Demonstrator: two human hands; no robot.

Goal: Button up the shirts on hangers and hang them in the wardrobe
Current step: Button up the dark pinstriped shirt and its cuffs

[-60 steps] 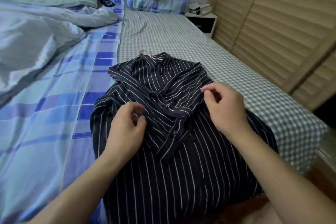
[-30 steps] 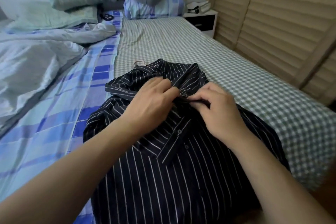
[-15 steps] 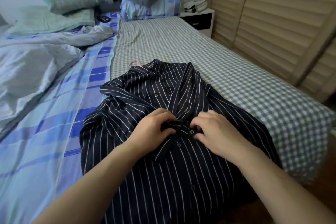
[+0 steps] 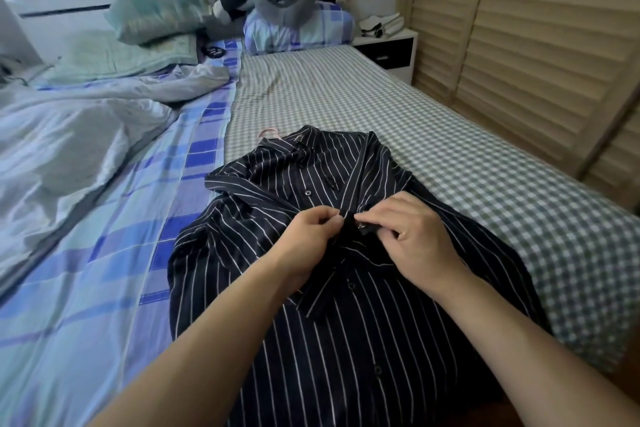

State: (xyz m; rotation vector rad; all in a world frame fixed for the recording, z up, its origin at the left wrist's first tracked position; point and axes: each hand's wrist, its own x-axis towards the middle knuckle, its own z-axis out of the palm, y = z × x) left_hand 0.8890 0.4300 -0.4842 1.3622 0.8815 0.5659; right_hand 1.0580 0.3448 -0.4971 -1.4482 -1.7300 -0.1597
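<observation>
Bed (image 4: 346,104) — striped shirt (image 4: 346,340), pillows (image 4: 156,14)

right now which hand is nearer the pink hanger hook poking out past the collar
Left. The left hand pinches the striped shirt placket below and just right of the hanger hook; the right hand pinches it farther right.

Navy white-striped shirt (image 4: 346,340) on green-checked sheet (image 4: 381,107), beside blue plaid sheet (image 4: 104,270).

Left hand (image 4: 310,236) and right hand (image 4: 408,236) meet (fingertips pinched), forearms converging.
</observation>
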